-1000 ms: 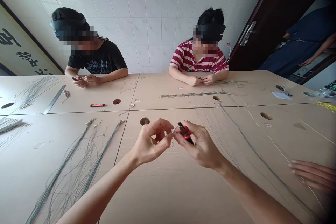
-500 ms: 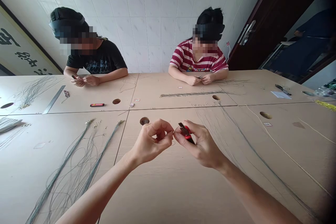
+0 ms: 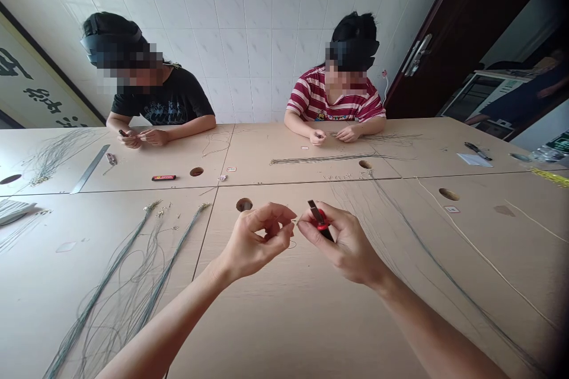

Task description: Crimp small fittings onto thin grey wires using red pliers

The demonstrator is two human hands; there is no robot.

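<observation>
Thumb and forefinger of my left hand (image 3: 262, 237) are pinched on something thin, like a fine thread, too small to make out. Close beside it, my right hand (image 3: 344, 243) holds a small tool (image 3: 320, 222) with a dark metal tip, a red part and a black handle. The tool's tip points up and to the left. The right thumb and forefinger also meet near the left fingertips, with a small gap between the hands. A thin loop of thread (image 3: 292, 244) hangs below the left fingertips.
Bundles of grey-green cords (image 3: 106, 275) lie at the left, and another cord bundle (image 3: 427, 249) runs down the right. Two people sit across the table. A steel ruler (image 3: 91, 169), a red and black item (image 3: 164, 177) and a round table hole (image 3: 244, 205) lie beyond my hands.
My fingertips have parted slightly, and the tool has tilted more upright in my right hand. Across the table, the hands of the person in stripes have moved apart.
</observation>
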